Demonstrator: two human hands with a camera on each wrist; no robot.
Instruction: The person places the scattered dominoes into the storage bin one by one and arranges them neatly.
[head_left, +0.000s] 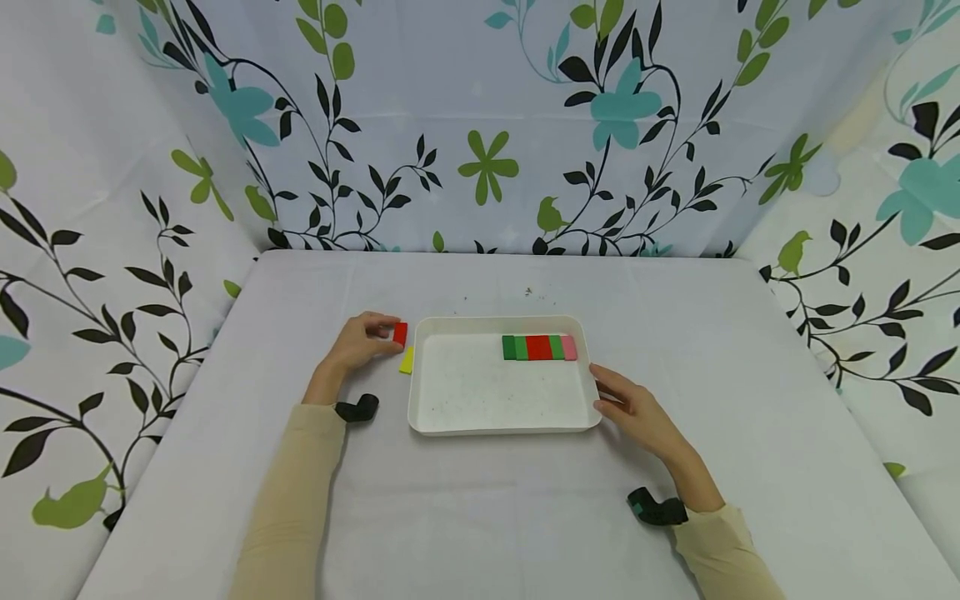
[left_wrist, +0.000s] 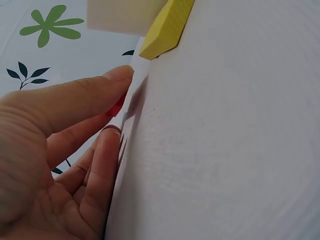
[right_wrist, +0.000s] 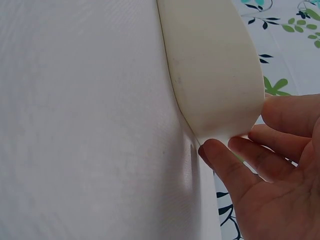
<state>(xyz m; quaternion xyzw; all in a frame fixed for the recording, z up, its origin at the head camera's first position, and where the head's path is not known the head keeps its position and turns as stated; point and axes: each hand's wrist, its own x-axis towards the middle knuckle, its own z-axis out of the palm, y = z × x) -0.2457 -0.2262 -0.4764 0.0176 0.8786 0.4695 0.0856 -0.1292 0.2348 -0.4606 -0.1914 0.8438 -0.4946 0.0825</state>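
Note:
My left hand (head_left: 363, 340) pinches a small red block (head_left: 401, 334) between thumb and fingers, just left of the white tray (head_left: 465, 421). In the left wrist view, the thumb and fingers (left_wrist: 85, 97) mostly hide that block. A yellow block (head_left: 407, 361) lies beside the tray's left side, close to the left hand. Against the tray's right side rest the extended fingers and thumb of my right hand (head_left: 637, 412); the right wrist view has them touching its outer wall near a corner. Inside the tray, a row of green, red and pink blocks (head_left: 539, 347) lies at the upper right.
The tray stands on a white-covered table (head_left: 480, 517). Patterned cloth (head_left: 487, 125) with leaves and flowers hangs behind the table and at both sides. Small dark specks (head_left: 528, 292) dot the cover behind the tray. Black wrist devices (head_left: 357, 408) sit on both arms.

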